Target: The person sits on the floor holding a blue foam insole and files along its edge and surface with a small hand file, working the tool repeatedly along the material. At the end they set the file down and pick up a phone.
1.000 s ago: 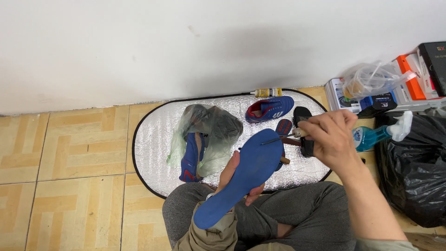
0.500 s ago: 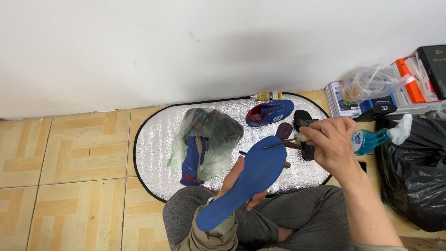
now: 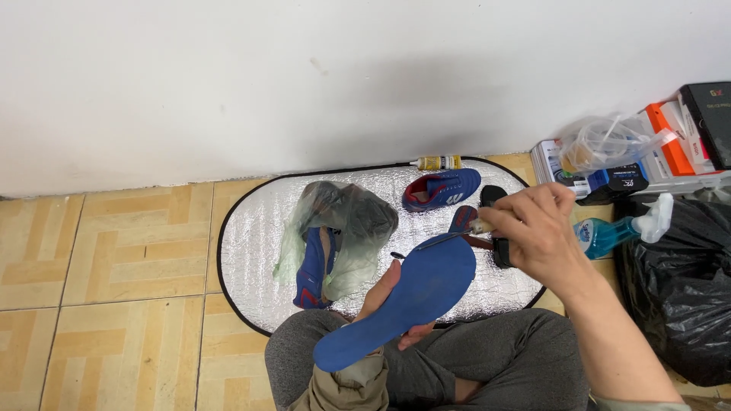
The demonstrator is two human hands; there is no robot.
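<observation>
My left hand (image 3: 390, 306) holds a long blue insole (image 3: 403, 301) from underneath, tilted over my lap. My right hand (image 3: 537, 228) grips a thin brush (image 3: 451, 236) whose dark tip rests at the insole's upper end. On the silver oval mat (image 3: 251, 259) lie a blue shoe (image 3: 442, 188), a second blue shoe (image 3: 314, 262) half inside a clear plastic bag (image 3: 346, 224), another insole (image 3: 461, 219) and a black object (image 3: 496, 221) partly hidden by my right hand.
A small yellow glue bottle (image 3: 436, 162) lies at the mat's far edge by the white wall. At right stand stacked boxes (image 3: 670, 148), a blue spray bottle (image 3: 620, 230) and a black rubbish bag (image 3: 678, 289). Tan tiles (image 3: 99, 251) cover the floor at left.
The insole has dropped slightly lower and turned a little in my left hand. My right hand with the brush has stayed at the insole's upper end.
</observation>
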